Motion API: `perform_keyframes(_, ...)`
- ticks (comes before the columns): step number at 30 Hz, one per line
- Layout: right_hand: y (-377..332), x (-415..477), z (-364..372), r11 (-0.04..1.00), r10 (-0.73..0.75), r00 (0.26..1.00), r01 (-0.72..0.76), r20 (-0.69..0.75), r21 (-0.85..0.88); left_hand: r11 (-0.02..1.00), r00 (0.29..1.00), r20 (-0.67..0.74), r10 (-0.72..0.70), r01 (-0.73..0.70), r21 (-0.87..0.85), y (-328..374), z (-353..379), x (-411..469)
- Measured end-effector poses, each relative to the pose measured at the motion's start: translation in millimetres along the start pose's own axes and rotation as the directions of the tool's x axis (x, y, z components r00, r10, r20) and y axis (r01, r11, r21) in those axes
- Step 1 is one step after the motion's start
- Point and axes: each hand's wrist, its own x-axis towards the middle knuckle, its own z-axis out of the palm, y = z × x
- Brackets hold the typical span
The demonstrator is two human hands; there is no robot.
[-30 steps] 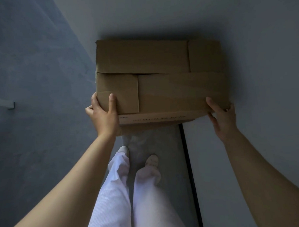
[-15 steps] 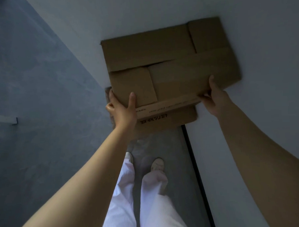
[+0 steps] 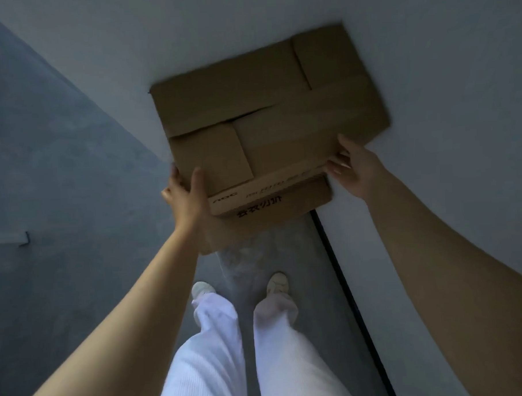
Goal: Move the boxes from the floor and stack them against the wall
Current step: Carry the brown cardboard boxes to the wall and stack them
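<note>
While the top box hangs askew right above the lower box, you've got both of its near corners. Your left grip clamps the near-left corner, thumb flat on the lid, fingers wrapped round the side. Your right grip pinches the near-right corner, thumb on top, fingers against the printed front face. The top box overhangs the lower box's right side, its far edge at the wall behind the lower box.
</note>
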Motion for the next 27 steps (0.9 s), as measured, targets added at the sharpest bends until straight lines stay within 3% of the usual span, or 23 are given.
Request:
perform_keyframes(2, 5, -16, -7, 0.999, -0.003, 0.999, 0.002, -0.037, -0.038, 1.000, 0.999, -0.041, -0.007, 0.007, 0.000, -4, -1, -7)
perform_keyframes(7, 37, -61, -24, 0.997, -0.001, 0.983, -0.013, -0.186, -0.074, 0.986, 0.980, -0.112, 0.164, -0.163, 0.018, -29, -11, -43)
perform_keyframes(10, 72, -91, -32, 0.999, 0.014, 0.963, -0.023, -0.270, -0.028, 0.972, 0.982, 0.048, 0.183, -0.188, 0.138, -55, -20, -54)
perform_keyframes(13, 117, -114, -40, 1.000, 0.011, 0.931, -0.018, -0.364, -0.017, 0.916, 0.926, 0.326, 0.190, -0.287, 0.282, -82, -34, -56)
perform_keyframes(17, 195, -142, -53, 0.997, 0.015, 0.884, -0.049, -0.467, -0.060, 0.785, 0.763, 0.636, 0.111, -0.460, 0.414, -106, -48, -61)
perform_keyframes(20, 264, -168, -63, 0.996, 0.004, 0.854, -0.051, -0.521, -0.076, 0.607, 0.556, 0.828, 0.071, -0.683, 0.407, -118, -53, -71)
perform_keyframes(24, 370, -217, -82, 0.992, 0.114, 0.780, -0.126, -0.616, 0.024, 0.381, 0.341, 0.933, -0.113, -0.853, 0.358, -155, -51, -93)
perform_keyframes(27, 445, -262, -96, 0.972, 0.230, 0.726, -0.137, -0.648, 0.192, 0.175, 0.152, 0.944, -0.292, -0.962, 0.209, -191, -51, -111)
